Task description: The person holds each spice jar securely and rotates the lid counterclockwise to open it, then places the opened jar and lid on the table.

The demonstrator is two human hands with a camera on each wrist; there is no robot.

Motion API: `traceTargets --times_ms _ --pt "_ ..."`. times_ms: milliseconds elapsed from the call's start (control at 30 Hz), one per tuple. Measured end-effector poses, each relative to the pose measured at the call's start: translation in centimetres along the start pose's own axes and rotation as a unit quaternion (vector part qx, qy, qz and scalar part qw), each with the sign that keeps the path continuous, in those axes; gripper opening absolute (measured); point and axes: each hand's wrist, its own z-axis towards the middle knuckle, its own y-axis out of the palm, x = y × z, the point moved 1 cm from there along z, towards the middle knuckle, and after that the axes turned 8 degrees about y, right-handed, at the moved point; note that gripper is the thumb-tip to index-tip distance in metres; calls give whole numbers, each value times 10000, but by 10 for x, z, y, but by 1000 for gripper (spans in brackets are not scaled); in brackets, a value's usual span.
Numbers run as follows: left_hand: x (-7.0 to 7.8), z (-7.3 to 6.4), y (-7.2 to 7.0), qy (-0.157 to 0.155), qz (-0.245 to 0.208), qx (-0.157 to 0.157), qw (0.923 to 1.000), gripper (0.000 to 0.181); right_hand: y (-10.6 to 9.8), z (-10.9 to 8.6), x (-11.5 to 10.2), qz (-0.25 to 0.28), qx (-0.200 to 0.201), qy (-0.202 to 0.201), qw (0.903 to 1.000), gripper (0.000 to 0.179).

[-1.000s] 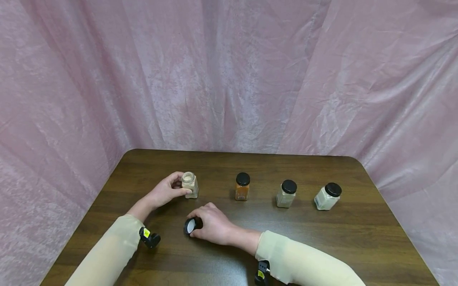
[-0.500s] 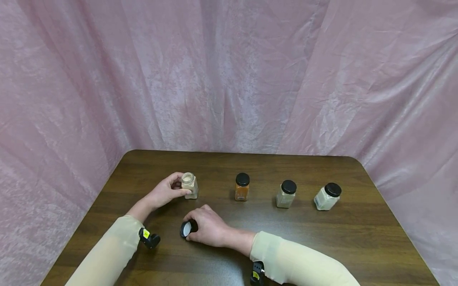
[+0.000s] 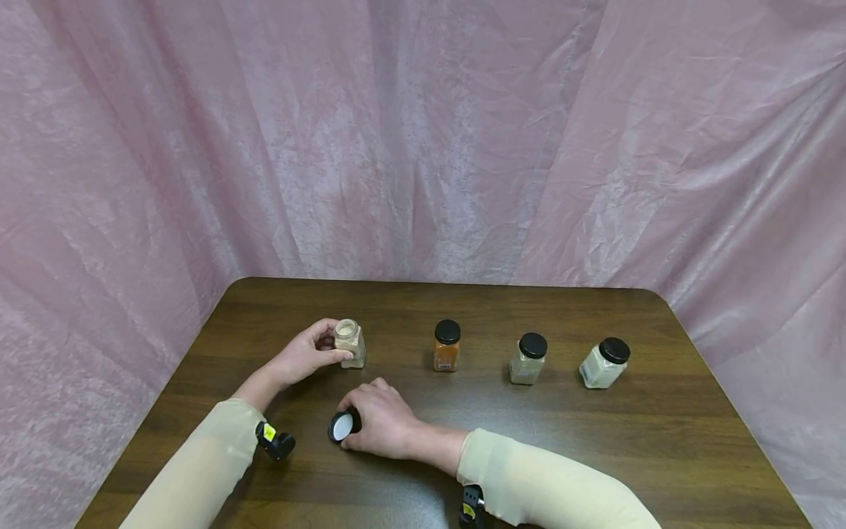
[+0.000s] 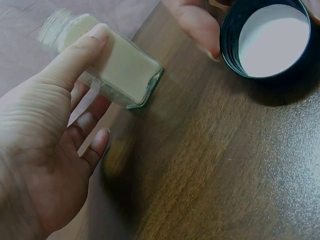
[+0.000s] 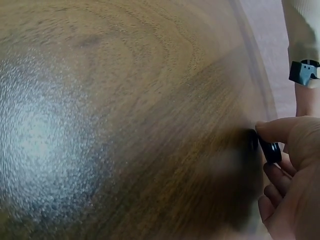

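Note:
My left hand [image 3: 305, 358] grips an uncapped glass jar [image 3: 350, 344] of pale powder that stands upright on the table. In the left wrist view the thumb lies across the front of the jar [image 4: 122, 67], with fingers behind it. Nearer the front, my right hand [image 3: 383, 420] pinches a black screw lid [image 3: 343, 427] by its rim, its white inner face turned to the left. The right wrist view shows the lid [image 5: 270, 150] edge-on between thumb and fingers, close above the table; whether it touches the wood I cannot tell.
Right of the open jar stand a black-capped jar of orange powder [image 3: 446, 355], a capped jar of pale powder [image 3: 526, 367] and a capped jar of white powder [image 3: 600, 372]. The wooden table [image 3: 595, 455] ends at a pink curtain [image 3: 423, 147].
My right hand has shifted a little left and toward the front with the lid, whose white inside now shows more fully. The left hand and its jar have stayed in place.

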Motion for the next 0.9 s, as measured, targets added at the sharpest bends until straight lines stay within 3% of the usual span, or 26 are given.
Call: traceTargets --times_ms 900 --pt "-4 2 0 34 -7 33 10000 54 7 2 -7 -314 -64 187 9993 51"
